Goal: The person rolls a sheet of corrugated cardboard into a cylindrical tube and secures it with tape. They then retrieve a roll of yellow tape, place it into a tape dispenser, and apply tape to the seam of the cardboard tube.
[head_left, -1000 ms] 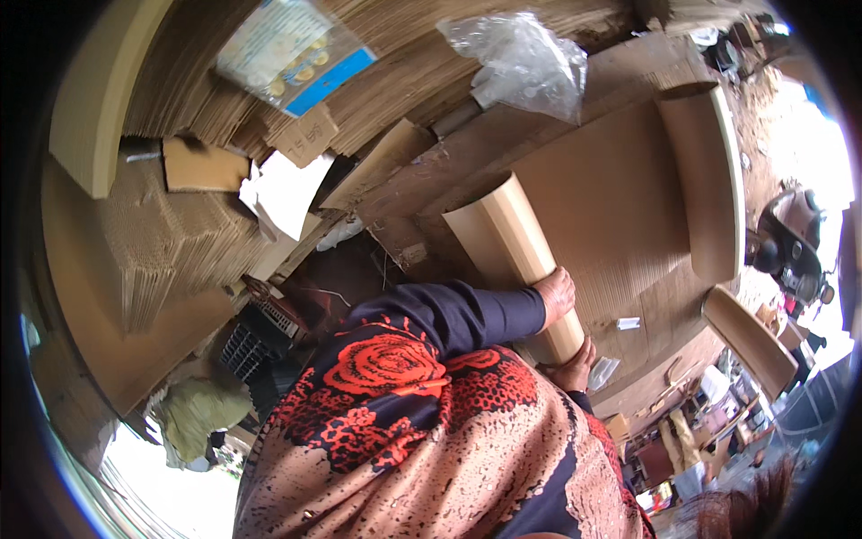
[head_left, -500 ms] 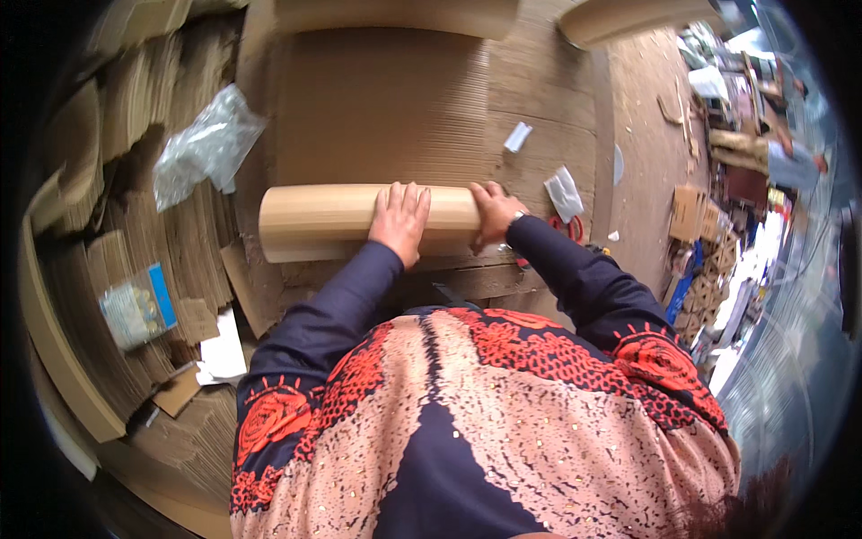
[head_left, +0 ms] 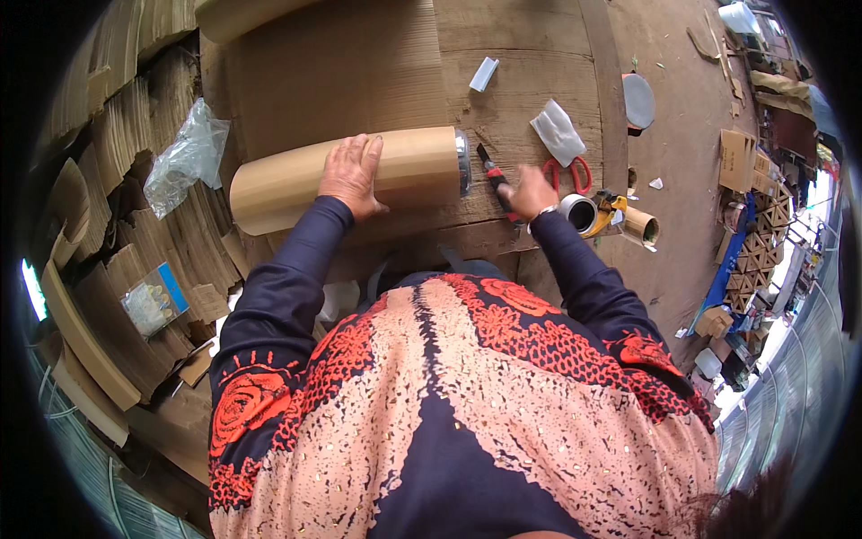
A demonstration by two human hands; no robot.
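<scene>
A rolled tube of brown cardboard (head_left: 278, 184) lies across the wooden table, tilted a little up to the right. Something clear and glassy (head_left: 462, 162) shows at its right end. My left hand (head_left: 353, 171) rests on top of the tube, fingers laid flat over it and thumb apart. Off to the right of the tube, my right hand (head_left: 532, 192) is at the handle of a red and black utility knife (head_left: 496, 178). Its fingers are blurred and partly hidden, so their grip is unclear. Red-handled scissors (head_left: 582, 177) and a tape dispenser (head_left: 611, 211) with a tape roll (head_left: 577, 213) lie beside this hand.
A flat corrugated sheet (head_left: 337, 81) lies beyond the tube. On the table (head_left: 539, 54) are a small white piece (head_left: 483, 74) and a white packet (head_left: 558, 133). Stacked cardboard (head_left: 117, 189) fills the left, with a clear plastic bag (head_left: 189, 157) on it. Boxes (head_left: 736, 160) stand at right.
My right hand has left the tube and moved right to the knife. The left hand stays on the tube. The view has shifted, bringing the tape dispenser and the tube's glassy end into sight.
</scene>
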